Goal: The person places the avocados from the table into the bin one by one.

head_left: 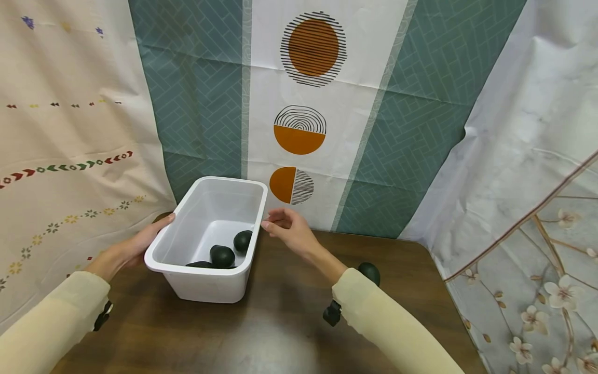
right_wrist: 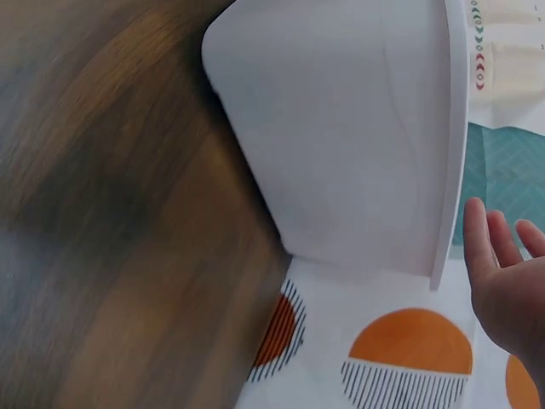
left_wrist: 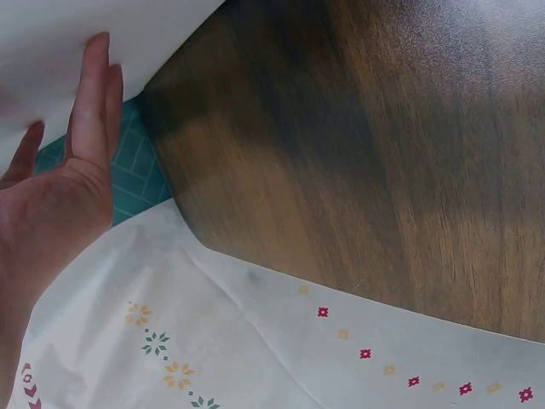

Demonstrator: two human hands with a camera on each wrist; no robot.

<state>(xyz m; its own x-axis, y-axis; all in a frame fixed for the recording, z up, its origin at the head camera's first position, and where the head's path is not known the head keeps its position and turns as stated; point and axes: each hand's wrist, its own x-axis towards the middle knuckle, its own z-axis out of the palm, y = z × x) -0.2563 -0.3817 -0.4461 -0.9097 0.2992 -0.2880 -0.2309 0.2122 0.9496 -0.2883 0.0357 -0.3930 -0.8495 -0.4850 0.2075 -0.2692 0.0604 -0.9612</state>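
A white plastic bin [head_left: 205,283] stands at the left of the table. Inside it lie several dark green, rounded fruits that look like avocados [head_left: 221,256]. My left hand [head_left: 148,238] is at the bin's left side, a fingertip by the rim; in the left wrist view its straight fingers [left_wrist: 89,111] lie against the white outer wall. Just off the right rim hovers my right hand [head_left: 291,231], holding nothing, its fingers loosely bent in the head view. The right wrist view shows the fingers [right_wrist: 477,234] beside the rim.
Another dark avocado-like fruit [head_left: 369,272] lies on the brown wooden table [head_left: 289,311], partly behind my right forearm. Patterned cloths [head_left: 201,104] hang behind the table and at both sides. The bin's far end is close to the back cloth.
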